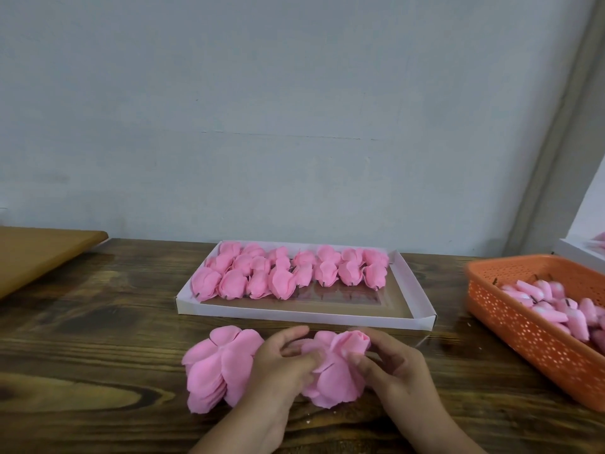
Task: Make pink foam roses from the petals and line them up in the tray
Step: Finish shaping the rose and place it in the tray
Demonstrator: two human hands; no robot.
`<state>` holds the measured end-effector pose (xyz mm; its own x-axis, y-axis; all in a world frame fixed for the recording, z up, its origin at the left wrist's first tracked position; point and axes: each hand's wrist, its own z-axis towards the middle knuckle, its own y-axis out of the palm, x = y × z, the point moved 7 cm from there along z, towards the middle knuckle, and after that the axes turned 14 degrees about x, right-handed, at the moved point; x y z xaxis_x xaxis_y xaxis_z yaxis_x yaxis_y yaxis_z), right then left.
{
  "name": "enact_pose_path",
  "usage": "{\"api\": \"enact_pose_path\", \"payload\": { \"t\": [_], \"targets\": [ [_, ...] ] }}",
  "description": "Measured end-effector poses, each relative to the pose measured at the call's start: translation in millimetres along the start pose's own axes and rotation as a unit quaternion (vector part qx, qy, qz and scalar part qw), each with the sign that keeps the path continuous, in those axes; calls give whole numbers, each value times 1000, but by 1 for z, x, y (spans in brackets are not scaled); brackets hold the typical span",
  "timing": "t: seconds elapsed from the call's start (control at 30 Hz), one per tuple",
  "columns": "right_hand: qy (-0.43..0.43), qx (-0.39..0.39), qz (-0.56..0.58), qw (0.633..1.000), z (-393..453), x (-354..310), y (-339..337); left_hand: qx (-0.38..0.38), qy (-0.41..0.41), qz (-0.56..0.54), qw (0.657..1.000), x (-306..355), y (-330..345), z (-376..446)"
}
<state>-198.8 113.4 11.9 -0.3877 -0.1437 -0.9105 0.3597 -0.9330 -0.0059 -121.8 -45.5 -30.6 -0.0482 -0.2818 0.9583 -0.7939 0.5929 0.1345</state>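
Note:
A pink foam rose (337, 365) lies on the wooden table between my hands, its bud tip pointing up and right. My left hand (278, 365) pinches its petals from the left. My right hand (393, 365) pinches them from the right, just below the bud. A stack of flat pink petal sheets (216, 368) sits right beside my left hand. Behind them, the white tray (415, 290) holds several finished pink roses (288, 270) in rows along its far half.
An orange perforated basket (523, 329) with several pink rose buds (556, 306) stands at the right edge. A brown board (39, 253) lies at the far left. A second white tray (579, 253) peeks in at the far right. The wall is close behind.

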Motion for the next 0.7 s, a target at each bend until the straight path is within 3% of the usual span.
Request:
{"api": "enact_pose_path", "payload": {
  "t": [0.17, 0.3, 0.47, 0.7],
  "targets": [
    [-3, -43, -24, 999, -3, 0, 7, 7, -5, -42, 999, 7, 1, -5],
    [-6, -24, -26, 999, -3, 0, 5, -24, 33, -25, 999, 12, 5, -12],
    [2, -8, -25, 1000, -2, -3, 3, -92, 0, -67, 994, 13, 13, -16],
    [38, 42, 14, 998, 1, 5, -6, -140, 77, -1, 987, 13, 18, -17]
  ]
}}
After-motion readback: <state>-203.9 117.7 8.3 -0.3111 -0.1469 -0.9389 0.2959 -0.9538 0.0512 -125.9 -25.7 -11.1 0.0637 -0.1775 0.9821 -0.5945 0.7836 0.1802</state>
